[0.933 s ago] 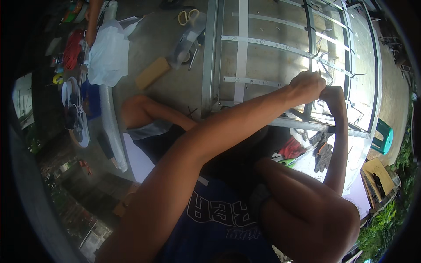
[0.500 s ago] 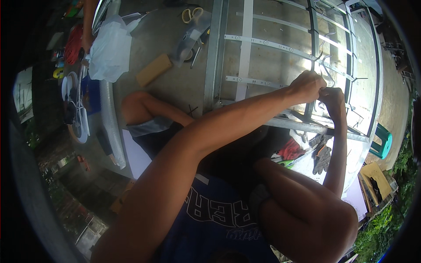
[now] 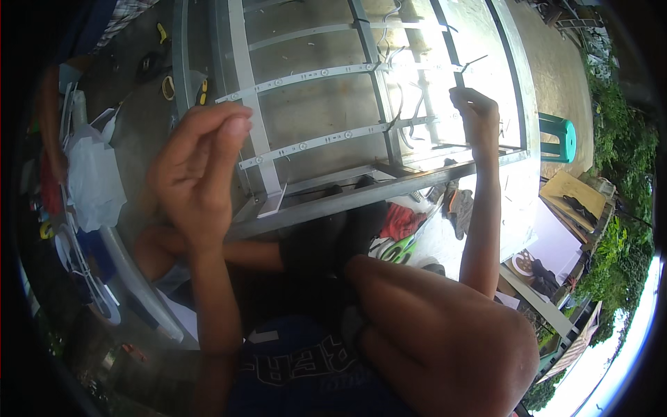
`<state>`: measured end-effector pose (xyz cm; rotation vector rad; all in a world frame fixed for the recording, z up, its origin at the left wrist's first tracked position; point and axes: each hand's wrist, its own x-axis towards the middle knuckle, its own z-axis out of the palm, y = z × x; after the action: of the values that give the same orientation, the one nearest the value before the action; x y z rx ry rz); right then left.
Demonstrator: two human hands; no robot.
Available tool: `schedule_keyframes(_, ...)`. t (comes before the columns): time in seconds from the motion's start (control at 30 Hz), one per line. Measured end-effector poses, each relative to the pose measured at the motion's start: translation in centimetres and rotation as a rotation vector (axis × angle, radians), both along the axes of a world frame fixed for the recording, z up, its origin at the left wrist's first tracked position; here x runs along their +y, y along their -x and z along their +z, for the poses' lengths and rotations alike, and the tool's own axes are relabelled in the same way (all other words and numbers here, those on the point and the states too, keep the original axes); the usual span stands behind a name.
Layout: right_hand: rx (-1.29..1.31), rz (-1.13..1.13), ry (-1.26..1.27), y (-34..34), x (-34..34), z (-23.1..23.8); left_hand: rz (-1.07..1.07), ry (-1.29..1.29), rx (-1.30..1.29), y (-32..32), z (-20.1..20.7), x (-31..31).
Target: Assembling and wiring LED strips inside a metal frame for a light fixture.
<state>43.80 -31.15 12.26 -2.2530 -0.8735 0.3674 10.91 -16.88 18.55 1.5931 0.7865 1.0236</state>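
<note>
A concrete floor (image 3: 570, 90), with leafy green plants (image 3: 618, 187) beyond it, carries a large rectangular grey metal frame (image 3: 326, 203). At its left side, the left hand (image 3: 194, 170) is raised, its thumb and forefinger almost meeting; nothing shows between them, but I cannot tell whether something thin is pinched. Toward the frame's right side the right hand (image 3: 476, 118) has its fingers curled, and glare hides whether they hold anything. A thin black tie (image 3: 475, 62) juts up just beyond it. Across the frame, between the hands, run narrow white strips dotted with round lenses (image 3: 303, 146), crossing a dark metal crossbar (image 3: 379, 87). The step in hand looks like close finger work along these strips; any next grip would call for a fine pinch clear of the ties. Outward, a crumpled red cloth (image 3: 401, 221) lies on the frame's near side, a green plastic stool (image 3: 568, 139) to its right, and a whitish plastic bag (image 3: 94, 177) to its left.
</note>
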Motion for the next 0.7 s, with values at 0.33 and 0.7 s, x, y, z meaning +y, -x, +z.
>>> schedule_keyframes(0.33, 0.367, -0.092, -0.095, -15.7, 2.0, -8.5, 0.354, 0.501, 0.134, 13.3, -18.6, 8.2)
schedule_keyframes(0.7, 0.177, -0.116, -0.041, -17.3, 1.4, -8.6, 0.133, 0.548, -0.028, 4.6, -16.1, 7.1)
